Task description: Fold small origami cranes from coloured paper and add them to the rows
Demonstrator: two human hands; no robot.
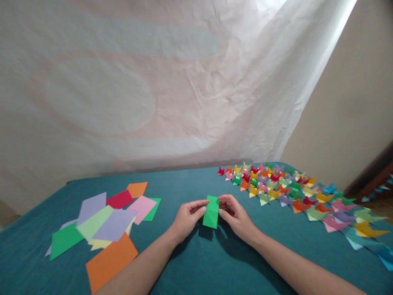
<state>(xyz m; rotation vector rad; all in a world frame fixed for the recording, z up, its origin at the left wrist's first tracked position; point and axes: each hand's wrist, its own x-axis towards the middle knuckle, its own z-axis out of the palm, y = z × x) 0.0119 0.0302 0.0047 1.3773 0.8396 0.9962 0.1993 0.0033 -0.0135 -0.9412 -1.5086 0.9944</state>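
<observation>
A small piece of bright green folded paper (210, 214) is held just above the table, its shadow falling below it. Creases cross its face, and it is taller than it is wide. My left hand (188, 219) pinches its left edge near the top between thumb and fingers. On the opposite edge, my right hand (235, 217) grips the upper corner the same way. The fingertips behind the paper are partly hidden.
Loose coloured paper sheets (115, 225) overlap on the left of the teal-covered table (196, 266). Rows of small folded paper birds (285, 184) stand along the right side. Behind the table hangs a pale sheet (172, 90), beside a plain wall (346, 106).
</observation>
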